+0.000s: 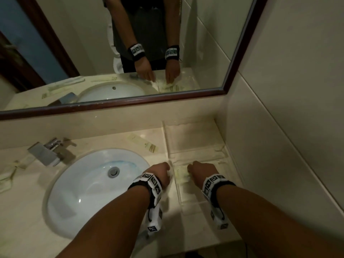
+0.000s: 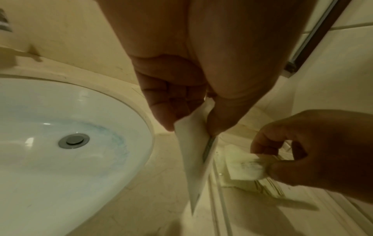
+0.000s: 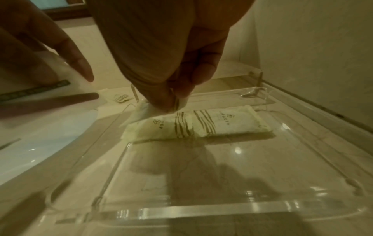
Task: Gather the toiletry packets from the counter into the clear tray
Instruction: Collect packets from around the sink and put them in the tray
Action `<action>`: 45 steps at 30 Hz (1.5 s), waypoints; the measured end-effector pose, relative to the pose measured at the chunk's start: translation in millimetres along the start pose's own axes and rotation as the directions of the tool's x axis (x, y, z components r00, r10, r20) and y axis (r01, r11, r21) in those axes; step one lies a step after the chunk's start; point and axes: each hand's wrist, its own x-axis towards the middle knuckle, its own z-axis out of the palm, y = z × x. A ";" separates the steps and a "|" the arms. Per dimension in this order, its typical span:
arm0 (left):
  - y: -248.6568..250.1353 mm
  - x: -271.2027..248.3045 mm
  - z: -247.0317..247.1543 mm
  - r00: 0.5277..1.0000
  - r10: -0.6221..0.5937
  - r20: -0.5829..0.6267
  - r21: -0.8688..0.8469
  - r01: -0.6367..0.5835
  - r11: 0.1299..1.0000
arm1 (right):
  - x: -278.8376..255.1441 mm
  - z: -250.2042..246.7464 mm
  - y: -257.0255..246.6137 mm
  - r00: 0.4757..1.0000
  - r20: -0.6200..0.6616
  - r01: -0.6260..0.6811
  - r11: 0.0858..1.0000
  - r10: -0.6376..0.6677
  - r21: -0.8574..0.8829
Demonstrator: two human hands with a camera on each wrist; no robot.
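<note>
The clear tray (image 1: 168, 146) stands on the counter right of the sink, its front rim (image 3: 201, 210) close to the right wrist camera. Two cream packets with brown stripes (image 3: 222, 124) lie overlapped on its floor. My right hand (image 3: 171, 103) is inside the tray (image 2: 220, 199) and pinches the end of one of those packets (image 2: 246, 169). My left hand (image 2: 191, 124) hovers just outside the tray's left wall and pinches a flat white packet (image 2: 193, 159) that hangs down from thumb and fingers. In the head view both hands, left (image 1: 163, 170) and right (image 1: 191, 169), are knuckles up and hide their packets.
One long packet (image 1: 143, 144) lies on the counter behind the sink, left of the tray. More packets (image 1: 11, 175) sit at the far left beyond the chrome tap (image 1: 50, 151). The white basin (image 1: 93, 190) is just left of my left arm. A tiled wall (image 1: 279, 127) borders the tray's right side.
</note>
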 end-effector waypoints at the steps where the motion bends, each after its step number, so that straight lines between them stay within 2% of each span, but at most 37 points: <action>1: -0.1 2.1 0.4 1.000 -0.009 -0.001 -0.010 0.009 1.000 | 2.1 -0.6 0.1 1.000 -0.004 0.006 1.000 -0.006 0.007; 12: 3.4 10.3 10.4 0.996 -0.090 -0.002 -0.068 0.089 0.994 | 22.7 9.2 0.3 0.996 -0.033 0.087 0.995 -0.086 0.048; 19: 11.6 18.0 10.0 0.994 -0.107 -0.018 -0.073 0.106 0.992 | 29.4 15.2 -3.0 0.994 -0.064 0.090 0.993 -0.084 0.083; 25: 16.6 22.7 9.1 0.996 -0.085 -0.009 -0.058 0.084 0.995 | 24.1 24.6 5.3 0.996 -0.067 0.070 0.968 -0.056 0.241; 35: 33.4 34.2 -2.6 0.998 -0.068 -0.014 -0.047 0.068 0.997 | 11.3 20.0 24.5 0.997 -0.079 0.023 0.943 0.004 0.333; 39: 40.9 35.7 -2.7 0.997 -0.065 -0.035 -0.094 0.062 0.994 | 7.6 12.1 25.1 0.995 -0.061 -0.042 0.912 0.073 0.408; 45: 55.1 35.5 1.7 0.999 -0.033 -0.013 -0.196 0.030 0.980 | 0.8 2.7 23.2 0.987 -0.084 -0.072 0.849 0.136 0.524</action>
